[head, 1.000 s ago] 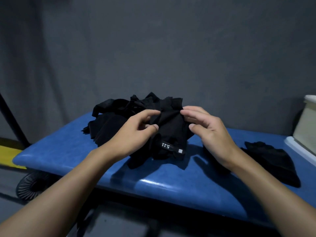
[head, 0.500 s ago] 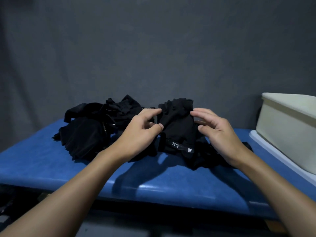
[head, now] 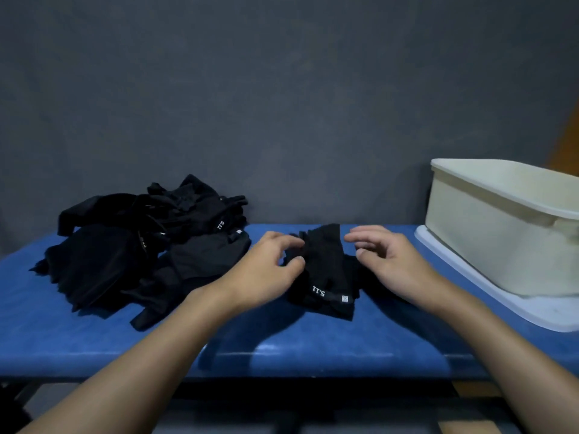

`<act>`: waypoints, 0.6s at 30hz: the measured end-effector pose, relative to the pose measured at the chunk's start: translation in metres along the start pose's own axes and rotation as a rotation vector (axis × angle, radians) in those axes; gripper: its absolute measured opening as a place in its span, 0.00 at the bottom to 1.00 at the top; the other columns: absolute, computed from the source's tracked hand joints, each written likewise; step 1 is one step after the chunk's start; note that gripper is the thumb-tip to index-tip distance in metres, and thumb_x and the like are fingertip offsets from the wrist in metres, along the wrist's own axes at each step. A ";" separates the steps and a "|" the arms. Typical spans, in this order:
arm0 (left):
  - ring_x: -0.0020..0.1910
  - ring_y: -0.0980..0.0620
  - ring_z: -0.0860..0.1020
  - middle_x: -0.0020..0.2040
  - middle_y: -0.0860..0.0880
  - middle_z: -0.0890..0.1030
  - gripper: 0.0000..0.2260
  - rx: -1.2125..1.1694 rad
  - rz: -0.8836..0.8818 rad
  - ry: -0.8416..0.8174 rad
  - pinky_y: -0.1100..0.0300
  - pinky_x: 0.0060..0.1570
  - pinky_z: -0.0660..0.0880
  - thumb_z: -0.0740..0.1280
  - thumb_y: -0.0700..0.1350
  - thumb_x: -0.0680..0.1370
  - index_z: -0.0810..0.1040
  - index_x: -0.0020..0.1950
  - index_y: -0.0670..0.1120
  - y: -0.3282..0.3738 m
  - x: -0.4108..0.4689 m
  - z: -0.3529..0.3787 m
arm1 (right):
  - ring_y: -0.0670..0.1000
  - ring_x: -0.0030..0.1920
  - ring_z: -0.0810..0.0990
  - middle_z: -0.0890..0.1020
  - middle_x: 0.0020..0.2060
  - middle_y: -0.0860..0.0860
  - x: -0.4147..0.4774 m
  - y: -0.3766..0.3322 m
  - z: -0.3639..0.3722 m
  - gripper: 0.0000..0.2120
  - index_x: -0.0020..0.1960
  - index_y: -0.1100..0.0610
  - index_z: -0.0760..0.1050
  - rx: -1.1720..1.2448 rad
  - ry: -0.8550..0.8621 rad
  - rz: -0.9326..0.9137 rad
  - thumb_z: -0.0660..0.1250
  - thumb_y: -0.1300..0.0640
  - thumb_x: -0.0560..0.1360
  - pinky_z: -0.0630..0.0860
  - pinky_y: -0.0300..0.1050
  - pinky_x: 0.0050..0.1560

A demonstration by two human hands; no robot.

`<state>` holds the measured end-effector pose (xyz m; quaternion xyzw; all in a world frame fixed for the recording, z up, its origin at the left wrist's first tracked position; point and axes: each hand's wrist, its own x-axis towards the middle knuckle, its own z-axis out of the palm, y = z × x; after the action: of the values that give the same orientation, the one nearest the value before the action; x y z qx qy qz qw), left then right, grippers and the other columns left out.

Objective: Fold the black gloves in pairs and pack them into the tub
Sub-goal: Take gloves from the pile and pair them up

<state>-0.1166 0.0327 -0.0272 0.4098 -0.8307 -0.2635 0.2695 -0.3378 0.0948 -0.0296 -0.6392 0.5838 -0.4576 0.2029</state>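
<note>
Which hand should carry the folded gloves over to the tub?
Probably the right hand: it is beside the gloves, between them and the tub. The left hand is farther off.

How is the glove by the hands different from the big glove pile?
The glove lies flat; the pile is a jumbled heap. The glove sits nearer the tub; the pile sits far left. The left hand pinches the glove; nothing touches the pile. Both are black, on the blue bench.
</note>
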 end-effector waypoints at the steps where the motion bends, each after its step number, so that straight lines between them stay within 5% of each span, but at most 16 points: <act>1: 0.62 0.57 0.70 0.62 0.56 0.71 0.15 0.079 0.030 0.001 0.65 0.62 0.64 0.63 0.49 0.81 0.75 0.68 0.52 -0.001 0.000 0.002 | 0.47 0.59 0.78 0.78 0.58 0.45 -0.001 0.004 -0.001 0.17 0.50 0.42 0.77 -0.040 -0.010 0.017 0.64 0.66 0.78 0.71 0.44 0.66; 6: 0.67 0.55 0.66 0.64 0.58 0.71 0.15 0.274 0.164 -0.040 0.50 0.70 0.64 0.61 0.54 0.81 0.75 0.67 0.57 0.004 -0.004 0.009 | 0.42 0.61 0.77 0.81 0.56 0.40 -0.006 0.015 -0.004 0.15 0.55 0.38 0.76 -0.154 -0.046 0.084 0.64 0.59 0.79 0.70 0.49 0.69; 11: 0.74 0.54 0.61 0.74 0.56 0.66 0.24 0.498 0.152 -0.240 0.50 0.71 0.59 0.59 0.63 0.80 0.66 0.75 0.59 0.003 -0.008 0.018 | 0.43 0.67 0.70 0.78 0.57 0.32 -0.010 0.024 0.002 0.13 0.52 0.27 0.74 -0.337 -0.127 0.086 0.61 0.35 0.68 0.61 0.51 0.73; 15: 0.78 0.53 0.55 0.79 0.53 0.60 0.29 0.564 0.157 -0.276 0.52 0.73 0.56 0.60 0.64 0.79 0.60 0.79 0.58 -0.001 -0.006 0.022 | 0.36 0.66 0.60 0.72 0.61 0.33 -0.012 0.028 0.007 0.16 0.63 0.36 0.73 -0.503 -0.154 0.034 0.66 0.41 0.75 0.48 0.39 0.66; 18: 0.78 0.53 0.54 0.79 0.52 0.59 0.29 0.553 0.168 -0.260 0.52 0.74 0.56 0.60 0.63 0.79 0.60 0.79 0.58 -0.008 0.001 0.023 | 0.36 0.68 0.61 0.73 0.65 0.35 -0.004 0.036 0.011 0.18 0.66 0.40 0.73 -0.558 -0.130 0.000 0.64 0.41 0.77 0.47 0.39 0.64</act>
<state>-0.1278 0.0326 -0.0485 0.3605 -0.9292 -0.0547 0.0601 -0.3481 0.0867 -0.0649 -0.6985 0.6727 -0.2375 0.0562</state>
